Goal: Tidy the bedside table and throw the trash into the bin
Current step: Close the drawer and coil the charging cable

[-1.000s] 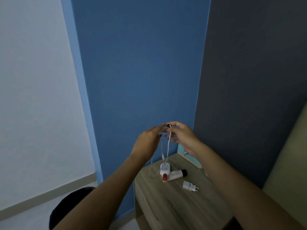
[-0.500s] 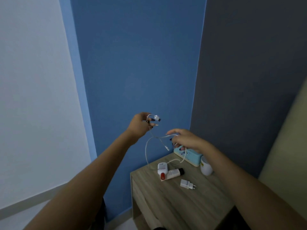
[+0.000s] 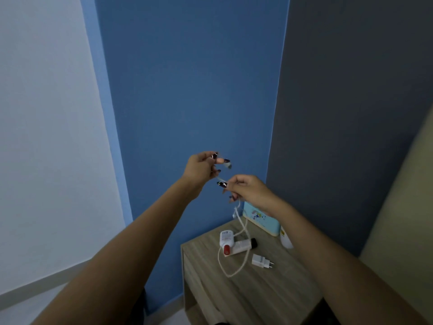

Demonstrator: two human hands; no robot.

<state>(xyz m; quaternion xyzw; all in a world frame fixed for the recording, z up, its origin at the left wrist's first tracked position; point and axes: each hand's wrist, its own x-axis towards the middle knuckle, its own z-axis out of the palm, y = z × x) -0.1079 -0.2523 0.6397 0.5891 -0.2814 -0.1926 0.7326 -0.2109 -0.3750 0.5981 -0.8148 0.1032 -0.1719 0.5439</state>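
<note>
Cable (image 3: 243, 227) pinched in both hands above counter (image 3: 234, 292), slack loop trailing on the wood.
Left hand (image 3: 202, 168) was clamped on the plug end, right hand (image 3: 246, 190) closed around the cord just below. It looked light, limp and tangle-prone, so best gripped at the stiff connector and coiled. Loop lay touching the tubes (image 3: 230, 242), near the charger (image 3: 261, 261); it could drag them.

A blue wall (image 3: 187, 90) filled the middle of the view, meeting a darker grey wall (image 3: 351, 102) at the corner on the right. To the left stood a pale white wall (image 3: 42, 113), with a grey skirting board (image 3: 42, 280) running along its foot.
</note>
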